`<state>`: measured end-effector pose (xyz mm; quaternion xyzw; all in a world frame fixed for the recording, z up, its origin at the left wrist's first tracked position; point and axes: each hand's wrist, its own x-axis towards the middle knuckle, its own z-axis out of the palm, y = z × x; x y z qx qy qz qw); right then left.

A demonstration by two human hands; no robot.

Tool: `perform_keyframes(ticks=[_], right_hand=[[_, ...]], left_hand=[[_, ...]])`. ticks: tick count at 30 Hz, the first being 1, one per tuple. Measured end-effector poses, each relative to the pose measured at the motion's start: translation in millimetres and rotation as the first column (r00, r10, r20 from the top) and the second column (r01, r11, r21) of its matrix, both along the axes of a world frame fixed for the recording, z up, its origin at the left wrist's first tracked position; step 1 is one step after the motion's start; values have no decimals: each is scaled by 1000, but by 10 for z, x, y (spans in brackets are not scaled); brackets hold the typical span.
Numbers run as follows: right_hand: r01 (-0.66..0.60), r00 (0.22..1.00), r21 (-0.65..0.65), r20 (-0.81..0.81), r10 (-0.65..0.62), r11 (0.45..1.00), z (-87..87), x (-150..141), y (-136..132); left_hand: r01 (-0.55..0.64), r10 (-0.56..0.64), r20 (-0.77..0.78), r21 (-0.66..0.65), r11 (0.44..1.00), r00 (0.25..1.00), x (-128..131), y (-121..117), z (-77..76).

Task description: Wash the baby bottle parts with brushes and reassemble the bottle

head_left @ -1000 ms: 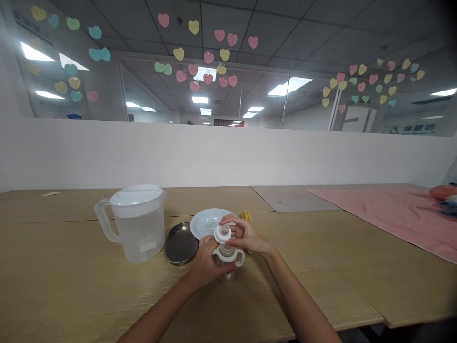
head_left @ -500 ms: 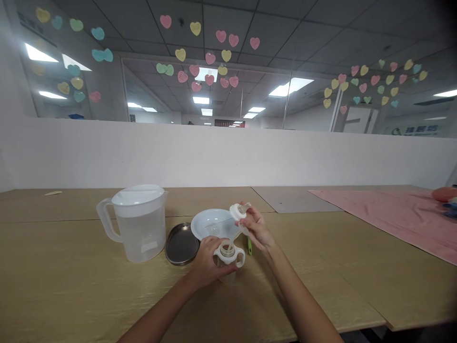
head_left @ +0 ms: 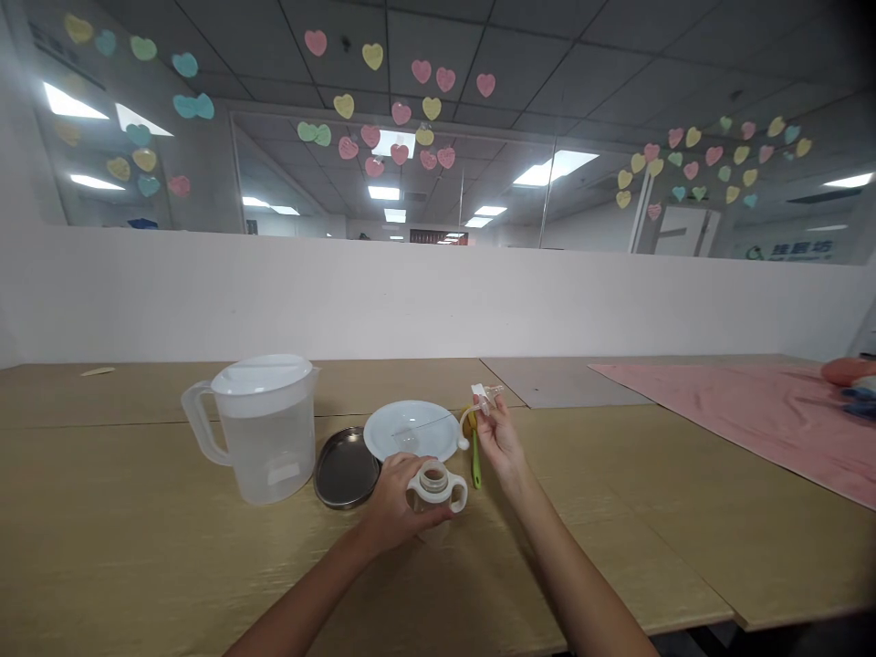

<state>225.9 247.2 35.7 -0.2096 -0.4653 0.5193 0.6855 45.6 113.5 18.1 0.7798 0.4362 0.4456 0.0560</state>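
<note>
The open bottle (head_left: 433, 485) stands mouth up on the counter (head_left: 547, 547), the left hand (head_left: 399, 502) clamped round it, seemingly to steady it. The right hand (head_left: 501, 440) pinches the bottle top (head_left: 484, 399) aloft, apparently keeping its dangling straw (head_left: 464, 429) clear.

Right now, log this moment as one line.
left hand: holding open bottle | right hand: holding bottle top | white dish, jug: on table
</note>
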Motion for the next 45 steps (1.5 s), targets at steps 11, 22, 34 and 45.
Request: perform_keyframes(ticks=[11,22,34,45], right_hand=[[83,994,-151,-60,-93,985,-291,-56,212],[285,867,257,341,-362,924,-128,-334,-200],[82,567,536,668,-482,840,-175,-338,-226],[64,510,503,726,-462,862,-158,-310,-222]], left_hand=[[-6,7,-24,23,1000,1000,6,-15,27],[-78,80,-58,40,996,995,-24,50,-83],[33,-34,3,93,995,999,-132,38,-42],[-219,176,237,172,960,956,-308,123,-8]])
